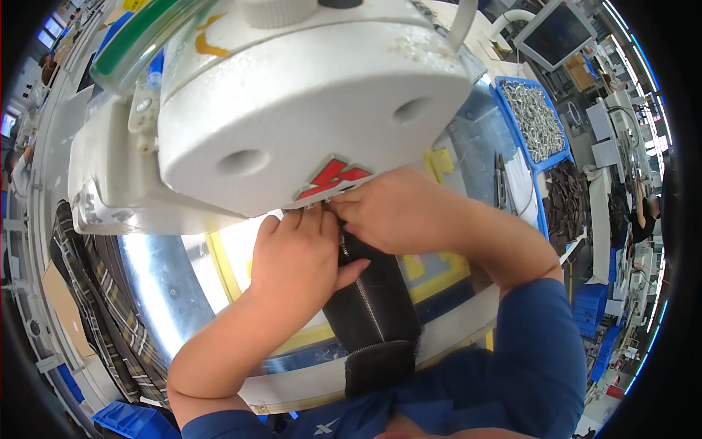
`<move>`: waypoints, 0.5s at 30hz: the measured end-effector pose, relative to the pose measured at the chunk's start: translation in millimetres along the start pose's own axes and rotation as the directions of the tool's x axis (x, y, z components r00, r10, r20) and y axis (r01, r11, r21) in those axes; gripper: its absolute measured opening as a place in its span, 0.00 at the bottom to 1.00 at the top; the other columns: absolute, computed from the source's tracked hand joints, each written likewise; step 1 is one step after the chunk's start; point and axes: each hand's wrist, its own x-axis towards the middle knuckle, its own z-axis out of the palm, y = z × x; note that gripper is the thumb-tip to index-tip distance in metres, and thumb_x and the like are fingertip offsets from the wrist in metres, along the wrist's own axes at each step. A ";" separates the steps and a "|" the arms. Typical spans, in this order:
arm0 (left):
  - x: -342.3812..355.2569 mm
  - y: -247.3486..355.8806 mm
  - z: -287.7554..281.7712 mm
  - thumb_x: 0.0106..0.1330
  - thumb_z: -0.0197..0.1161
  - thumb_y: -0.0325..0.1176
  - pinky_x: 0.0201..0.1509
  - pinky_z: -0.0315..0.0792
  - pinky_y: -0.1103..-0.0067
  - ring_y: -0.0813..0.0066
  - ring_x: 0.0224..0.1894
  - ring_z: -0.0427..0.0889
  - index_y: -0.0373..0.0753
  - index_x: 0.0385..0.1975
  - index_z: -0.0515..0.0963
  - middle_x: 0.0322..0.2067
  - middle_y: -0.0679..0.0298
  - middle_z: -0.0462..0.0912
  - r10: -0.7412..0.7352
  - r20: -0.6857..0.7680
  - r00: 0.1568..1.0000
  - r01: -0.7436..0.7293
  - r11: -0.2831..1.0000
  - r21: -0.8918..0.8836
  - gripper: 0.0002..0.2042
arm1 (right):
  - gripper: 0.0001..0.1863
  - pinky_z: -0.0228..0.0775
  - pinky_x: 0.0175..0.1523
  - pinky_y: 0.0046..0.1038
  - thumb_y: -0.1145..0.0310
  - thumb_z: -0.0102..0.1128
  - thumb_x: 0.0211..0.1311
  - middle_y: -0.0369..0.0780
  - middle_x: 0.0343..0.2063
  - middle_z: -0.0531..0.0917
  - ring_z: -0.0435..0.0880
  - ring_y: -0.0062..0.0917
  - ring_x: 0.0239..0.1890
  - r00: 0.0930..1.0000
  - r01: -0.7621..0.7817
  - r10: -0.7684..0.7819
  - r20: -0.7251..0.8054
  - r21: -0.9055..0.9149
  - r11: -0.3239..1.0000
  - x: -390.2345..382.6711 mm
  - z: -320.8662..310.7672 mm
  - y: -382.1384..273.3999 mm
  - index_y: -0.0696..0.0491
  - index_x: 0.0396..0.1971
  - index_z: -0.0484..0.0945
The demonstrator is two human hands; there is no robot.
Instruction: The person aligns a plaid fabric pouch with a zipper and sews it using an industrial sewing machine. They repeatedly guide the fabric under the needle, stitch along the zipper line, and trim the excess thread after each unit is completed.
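A black fabric piece with a metal zipper [371, 304] runs from beneath the white sewing machine head [307, 132] down toward my body. Its near end folds over the table's front edge. My left hand [296, 256] lies on the piece's left side, fingers stretched forward under the machine head and thumb spread out over the zipper. From the right, my right hand [398, 212] reaches in with bent fingers, gripping the piece beside the zipper's far end. The machine head hides the stitching spot and part of the fingertips.
At right, a blue tray [540, 167] holds many small metal parts, with dark brown pieces [567, 212] heaped nearby. Tweezers [500, 179] lie left of the tray. Plaid and dark cloth [110, 293] hangs at left. A blue bin [135, 421] stands at lower left.
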 end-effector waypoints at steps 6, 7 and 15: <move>2.9 -2.8 0.2 0.52 0.80 0.60 0.55 0.77 0.65 0.53 0.48 0.87 0.28 0.51 0.81 0.57 0.47 0.86 0.027 -0.025 0.999 -0.029 0.996 -0.081 0.39 | 0.11 0.84 0.44 0.35 0.68 0.62 0.63 0.38 0.43 0.90 0.91 0.33 0.44 0.999 -0.020 0.021 0.038 -0.024 1.000 -4.2 -6.3 2.8 0.55 0.41 0.87; 3.8 -2.8 0.6 0.52 0.80 0.60 0.56 0.77 0.65 0.52 0.48 0.87 0.28 0.51 0.81 0.57 0.47 0.85 0.035 -0.032 0.999 -0.038 0.995 -0.095 0.39 | 0.11 0.83 0.47 0.35 0.67 0.64 0.62 0.38 0.42 0.90 0.91 0.33 0.45 0.999 -0.036 0.036 0.027 -0.018 0.999 -6.7 -5.3 4.7 0.55 0.42 0.87; 2.0 -3.6 1.0 0.52 0.80 0.59 0.52 0.77 0.67 0.56 0.50 0.88 0.30 0.49 0.82 0.56 0.49 0.86 0.023 -0.026 0.999 -0.025 0.996 -0.082 0.37 | 0.12 0.85 0.38 0.34 0.67 0.61 0.67 0.36 0.47 0.90 0.91 0.29 0.43 1.000 -0.023 0.024 0.014 -0.025 0.999 -3.6 -4.2 -2.9 0.56 0.41 0.89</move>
